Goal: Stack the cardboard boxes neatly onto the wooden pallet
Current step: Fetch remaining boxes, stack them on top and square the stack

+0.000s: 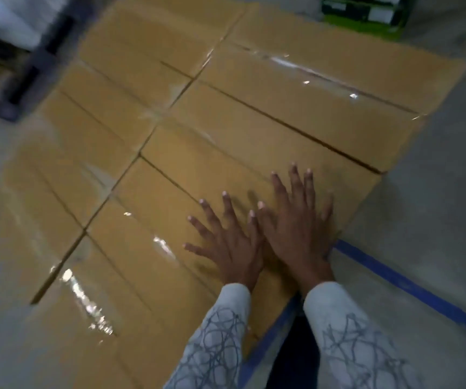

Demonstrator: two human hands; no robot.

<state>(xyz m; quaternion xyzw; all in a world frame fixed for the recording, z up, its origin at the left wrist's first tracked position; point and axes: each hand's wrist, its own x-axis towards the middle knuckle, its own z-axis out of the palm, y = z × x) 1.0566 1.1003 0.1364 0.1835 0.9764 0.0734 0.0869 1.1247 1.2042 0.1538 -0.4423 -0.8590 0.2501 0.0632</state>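
No writing can be read on the cardboard boxes point(226, 130), which fill the frame's centre in taped rows. The left hand point(226, 245) and right hand point(296, 228) lie flat, fingers spread wide, holding nothing, apparently pressing the lower-right box point(170, 197).

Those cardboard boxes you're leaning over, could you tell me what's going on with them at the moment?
A person is pressing both hands flat, fingers spread, on the top of a cardboard box at the near right corner of the stack; the left hand and right hand lie side by side and grip nothing. The boxes form a flat, tightly packed layer in two columns, their seams taped. The pallet beneath is hidden. Blue tape marks the floor beside the stack.
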